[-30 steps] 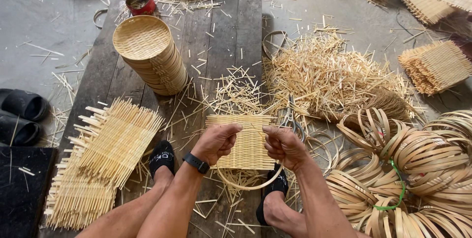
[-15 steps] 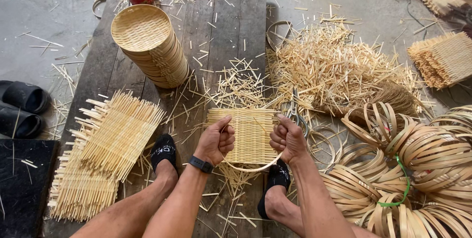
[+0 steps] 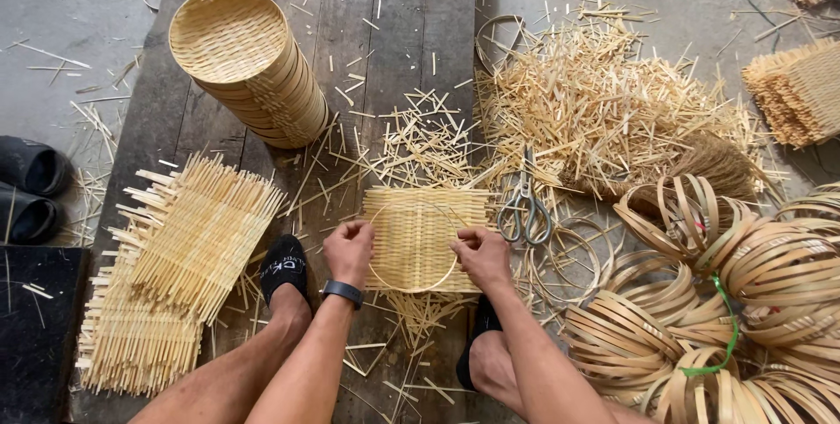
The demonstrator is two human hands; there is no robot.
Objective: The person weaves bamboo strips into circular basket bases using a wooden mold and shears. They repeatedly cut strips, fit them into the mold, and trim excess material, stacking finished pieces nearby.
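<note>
So the woven bamboo mat (image 3: 420, 236) sits on the wooden planks (image 3: 385, 56), dead centre between the feet. It's a pale yellow square, tight weave, loose strip ends sticking out at 6 o'clock, with a thin bamboo hoop (image 3: 411, 287) curving across its lower part. Left hand (image 3: 348, 251) is curled shut, pinching the mat's edge at 9 o'clock; right hand (image 3: 481, 255) does the same at 3 o'clock. Scissors (image 3: 525, 205) lie just beside the mat at 2 o'clock, stack of finished baskets (image 3: 249, 65) off at 11.
</note>
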